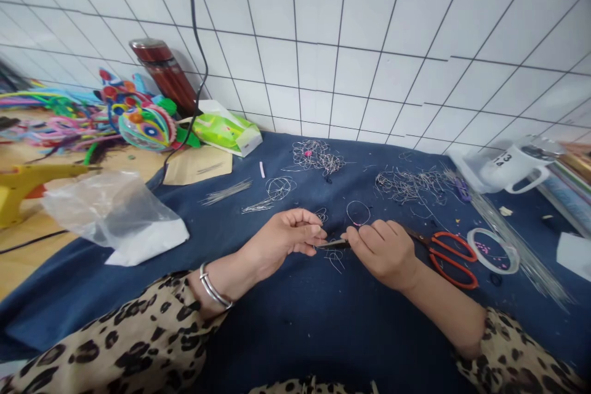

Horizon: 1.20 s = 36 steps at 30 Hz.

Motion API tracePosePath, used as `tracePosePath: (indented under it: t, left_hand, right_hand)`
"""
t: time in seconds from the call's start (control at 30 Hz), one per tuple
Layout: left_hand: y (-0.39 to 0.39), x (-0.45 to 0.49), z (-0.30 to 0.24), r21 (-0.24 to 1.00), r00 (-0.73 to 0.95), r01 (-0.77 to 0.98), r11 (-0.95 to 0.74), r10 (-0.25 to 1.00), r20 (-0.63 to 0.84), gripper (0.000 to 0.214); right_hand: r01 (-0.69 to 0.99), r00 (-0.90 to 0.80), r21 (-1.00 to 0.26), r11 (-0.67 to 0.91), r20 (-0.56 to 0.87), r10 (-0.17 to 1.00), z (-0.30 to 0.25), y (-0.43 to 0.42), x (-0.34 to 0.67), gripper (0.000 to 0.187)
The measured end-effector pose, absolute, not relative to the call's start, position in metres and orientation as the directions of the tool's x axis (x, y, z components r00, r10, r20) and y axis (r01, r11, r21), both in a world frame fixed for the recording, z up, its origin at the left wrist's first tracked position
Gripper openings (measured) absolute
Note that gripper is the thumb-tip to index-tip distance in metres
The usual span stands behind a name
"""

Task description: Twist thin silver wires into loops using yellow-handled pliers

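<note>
My left hand (289, 235) and my right hand (381, 249) meet over the dark blue cloth (300, 326). The left fingers pinch a thin bent wire (333, 255) whose loose ends trail down onto the cloth. My right hand is closed round a small dark tool (335, 244) whose tip points left at the wire. A wire ring with pink beads (358, 213) lies just beyond the hands. Both sleeves are leopard print, and a silver bangle (213, 288) sits on the left wrist.
Red-handled scissors (450, 253) lie right of my right hand, beside a round lid with pink beads (493, 250). Piles of wire (318, 157) and straight pins (226, 192) lie further back. A white mug (517, 167), a clear plastic bag (115, 212) and a yellow glue gun (28, 183) stand around.
</note>
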<state>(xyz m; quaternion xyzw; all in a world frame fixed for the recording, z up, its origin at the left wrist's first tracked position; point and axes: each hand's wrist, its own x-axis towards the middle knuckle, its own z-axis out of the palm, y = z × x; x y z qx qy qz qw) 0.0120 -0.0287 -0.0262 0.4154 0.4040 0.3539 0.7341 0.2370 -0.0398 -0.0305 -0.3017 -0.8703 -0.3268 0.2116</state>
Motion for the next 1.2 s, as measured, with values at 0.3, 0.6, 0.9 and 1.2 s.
tracePosePath:
  t: [0.3, 0.6, 0.9, 1.2]
  left_hand:
    - [-0.029, 0.012, -0.025, 0.929, 0.322, -0.164, 0.331, 0.908, -0.267, 0.024]
    - [-0.027, 0.011, -0.018, 0.994, 0.302, 0.03, 0.108, 0.947, -0.112, 0.017]
    - [-0.031, 0.007, -0.012, 0.814, 0.455, 0.461, -0.355, 0.882, 0.127, 0.01]
    - [-0.034, 0.007, -0.008, 0.742, 0.592, 0.446, -0.499, 0.787, 0.174, 0.016]
  right_hand:
    - [0.667, -0.731, 0.448, 0.595, 0.549, 0.406, -0.031, -0.04, 0.233, 0.012]
    - [0.744, -0.661, 0.239, 0.624, 0.394, 0.638, -0.036, -0.045, 0.224, 0.009]
    - [0.797, -0.584, -0.148, 0.586, 0.06, 0.809, -0.03, -0.043, 0.223, 0.019]
    - [0.724, -0.615, -0.549, 0.417, -0.241, 0.751, -0.022, -0.033, 0.23, 0.028]
